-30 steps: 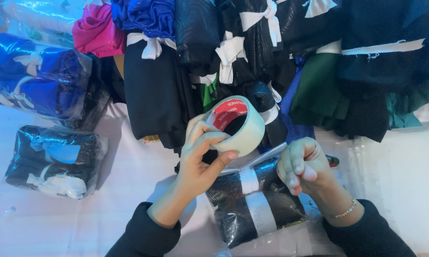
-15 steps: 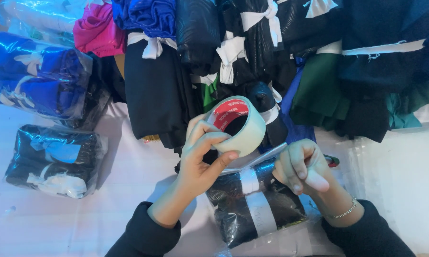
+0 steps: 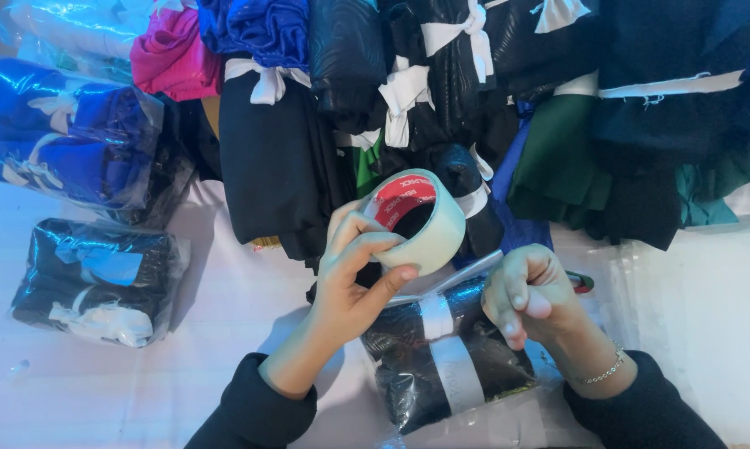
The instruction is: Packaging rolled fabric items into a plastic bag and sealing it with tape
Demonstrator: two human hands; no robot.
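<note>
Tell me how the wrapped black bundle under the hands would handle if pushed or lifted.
The black bundle is probably soft and squashy, since it looks like folded cloth. Its shiny plastic wrap likely makes it slippery on the white table. It lies low and broad, so it should slide rather than roll.

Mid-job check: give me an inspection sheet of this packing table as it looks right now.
Surface: white table, partly bare at left and right.
Job's things: tape roll with red core, a strip drawn out toward the right; dark bagged bundle with white band beneath both hands.
Clutter: bagged dark bundle at left, bagged blue bundle above it; tied fabric bundles in black, blue, pink and green along the top.
Grippers: left hand holds the roll; right hand closed on the strip's end.
Cables: nothing seen.
Surroundings: nothing seen beyond the table.
</note>
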